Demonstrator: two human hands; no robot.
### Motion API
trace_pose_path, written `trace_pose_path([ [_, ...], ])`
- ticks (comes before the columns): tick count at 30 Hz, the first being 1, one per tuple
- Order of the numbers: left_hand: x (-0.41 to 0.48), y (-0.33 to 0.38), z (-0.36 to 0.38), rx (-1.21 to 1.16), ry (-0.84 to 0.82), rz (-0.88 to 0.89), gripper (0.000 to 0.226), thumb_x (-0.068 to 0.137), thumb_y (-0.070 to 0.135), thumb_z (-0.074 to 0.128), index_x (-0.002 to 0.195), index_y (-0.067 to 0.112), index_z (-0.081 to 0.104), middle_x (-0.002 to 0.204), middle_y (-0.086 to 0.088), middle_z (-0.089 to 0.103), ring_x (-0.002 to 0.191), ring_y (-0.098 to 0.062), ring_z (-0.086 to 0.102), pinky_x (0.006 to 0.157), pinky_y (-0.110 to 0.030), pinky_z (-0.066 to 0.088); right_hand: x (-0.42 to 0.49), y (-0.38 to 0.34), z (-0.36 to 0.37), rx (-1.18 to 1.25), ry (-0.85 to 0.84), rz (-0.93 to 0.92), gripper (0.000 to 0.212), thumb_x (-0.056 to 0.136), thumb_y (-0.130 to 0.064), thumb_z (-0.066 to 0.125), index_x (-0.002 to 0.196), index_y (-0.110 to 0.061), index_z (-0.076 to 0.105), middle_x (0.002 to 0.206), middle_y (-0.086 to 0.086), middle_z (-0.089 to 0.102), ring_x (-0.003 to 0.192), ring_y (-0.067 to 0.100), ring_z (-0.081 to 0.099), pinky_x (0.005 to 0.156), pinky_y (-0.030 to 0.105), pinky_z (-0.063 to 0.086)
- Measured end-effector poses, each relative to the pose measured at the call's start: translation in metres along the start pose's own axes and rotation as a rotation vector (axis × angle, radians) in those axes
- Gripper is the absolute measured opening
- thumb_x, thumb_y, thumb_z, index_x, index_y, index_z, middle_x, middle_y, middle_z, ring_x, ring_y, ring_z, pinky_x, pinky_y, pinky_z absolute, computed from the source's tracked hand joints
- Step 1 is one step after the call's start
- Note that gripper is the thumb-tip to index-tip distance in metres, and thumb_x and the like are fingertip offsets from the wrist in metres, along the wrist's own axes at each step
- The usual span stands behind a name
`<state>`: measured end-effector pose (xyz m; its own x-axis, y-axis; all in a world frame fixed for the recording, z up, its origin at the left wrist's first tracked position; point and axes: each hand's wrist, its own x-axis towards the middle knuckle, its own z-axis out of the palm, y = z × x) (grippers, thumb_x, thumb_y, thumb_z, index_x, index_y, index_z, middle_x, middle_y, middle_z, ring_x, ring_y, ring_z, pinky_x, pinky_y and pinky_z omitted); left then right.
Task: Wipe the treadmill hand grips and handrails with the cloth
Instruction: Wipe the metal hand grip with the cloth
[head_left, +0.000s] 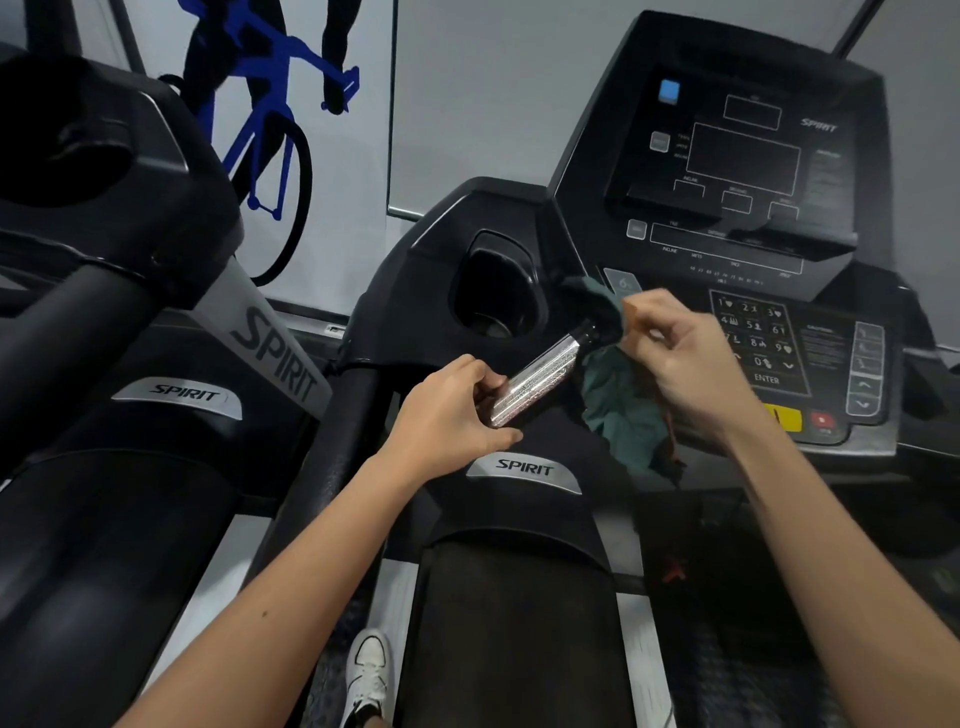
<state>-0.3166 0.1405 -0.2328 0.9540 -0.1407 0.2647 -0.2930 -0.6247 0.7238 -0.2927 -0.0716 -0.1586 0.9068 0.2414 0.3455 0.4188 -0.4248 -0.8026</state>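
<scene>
Silver, textured metal covers the hand bar (537, 376), which slants up and to the right from the black handrail (337, 441) toward the treadmill console (753, 156). The person's left grip (457, 410) is clenched on the lower end of this bar, with the fingers on top and the thumb beneath. The right grip (675, 353) is closed on a bunched teal cloth (621, 410) at the upper end of the bar, where the metal gives way to black. Most of the cloth hangs loose below that fist, beside the bar and in front of the console's lower edge. An orange-brown patch shows near the knuckles. The picture is blurred there, so it seems that the cloth touches the bar's black tip, but this is not certain.

Just behind the right grip is the number keypad (756, 338), and a deep cup holder (498, 291) is set to the left of the bar's upper end. Below the hands, a SPIRIT badge (524, 470) marks the motor cover. A second treadmill (130, 208) stands to the left. A white shoe (370, 670) shows at the bottom, between the two machines.
</scene>
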Motion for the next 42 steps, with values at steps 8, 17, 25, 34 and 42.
trace_pose_path([
  [8,-0.002,0.001,-0.002,0.014,-0.005,0.009,0.045,0.063,0.031,0.082,0.099,0.016,0.060,0.103,0.008,0.061,0.089,-0.008,0.058,0.081,-0.030,0.050,0.024,0.004,-0.002,0.226,-0.071,0.350,0.019,0.091,-0.008,0.052,0.105,-0.005,0.066,0.080,0.001,0.071,0.065,0.008,0.067,0.058,0.019,0.055],
  [17,0.000,-0.001,-0.001,0.024,-0.009,0.014,0.044,0.063,0.032,0.082,0.098,0.017,0.059,0.102,0.010,0.061,0.087,-0.006,0.057,0.080,-0.028,0.049,-0.003,0.014,-0.009,0.150,0.015,0.150,0.032,0.086,0.003,0.057,0.073,-0.024,0.069,0.082,-0.004,0.061,0.075,0.007,0.057,0.068,0.019,0.049],
  [25,-0.003,-0.002,0.000,0.075,-0.014,0.021,0.049,0.068,0.037,0.079,0.107,0.019,0.056,0.109,0.011,0.058,0.093,-0.005,0.056,0.079,-0.023,0.046,0.026,-0.003,0.006,0.108,-0.019,0.239,0.018,0.093,-0.010,0.051,0.091,-0.012,0.069,0.088,-0.003,0.060,0.074,0.005,0.062,0.071,0.017,0.051],
  [34,-0.018,0.003,0.001,-0.084,-0.013,0.058,0.085,0.058,0.055,0.078,0.131,0.030,0.042,0.118,0.016,0.047,0.107,0.002,0.046,0.092,-0.022,0.043,-0.014,0.018,0.023,0.627,0.274,0.409,0.022,0.096,-0.001,0.039,0.085,-0.013,0.055,0.068,-0.007,0.069,0.066,0.005,0.066,0.073,0.024,0.057],
  [42,-0.017,0.015,0.017,0.105,0.224,0.365,0.021,0.071,0.039,0.075,0.082,0.023,0.068,0.080,0.015,0.040,0.075,-0.005,0.039,0.067,-0.024,0.037,-0.043,0.016,0.042,0.949,0.311,0.491,0.019,0.092,0.005,0.039,0.093,-0.008,0.054,0.076,0.000,0.072,0.075,0.013,0.070,0.064,0.030,0.059],
])
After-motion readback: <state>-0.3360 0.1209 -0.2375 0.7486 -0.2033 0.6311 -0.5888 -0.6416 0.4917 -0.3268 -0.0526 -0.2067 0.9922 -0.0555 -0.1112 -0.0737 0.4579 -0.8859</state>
